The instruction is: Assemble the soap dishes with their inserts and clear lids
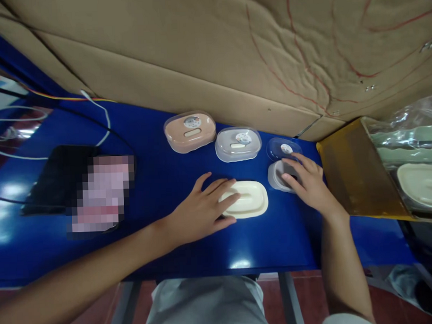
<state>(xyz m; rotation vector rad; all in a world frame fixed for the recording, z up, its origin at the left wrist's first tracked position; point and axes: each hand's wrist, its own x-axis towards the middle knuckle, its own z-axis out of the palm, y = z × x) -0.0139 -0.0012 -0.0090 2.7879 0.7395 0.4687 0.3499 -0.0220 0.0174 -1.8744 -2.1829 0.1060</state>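
A cream oval dish (251, 201) lies on the blue table, and the spread fingers of my left hand (203, 207) rest over its left part. Further right, my right hand (307, 180) is at a small whitish container (276, 176), its thumb and fingers apart over the dark opening. Just behind that container lies a clear lid (275, 148) with a round sticker. A pink box (187, 137) and a pale grey box (233, 145), both with clear lids and stickers, stand side by side at the back.
A cardboard carton (361, 176) at the right holds green and cream parts and plastic wrap. Cardboard panels (183, 49) rise behind the blue table (275, 249). Cables, a black item (57, 177) and a blurred-out pinkish object (103, 194) are at the left.
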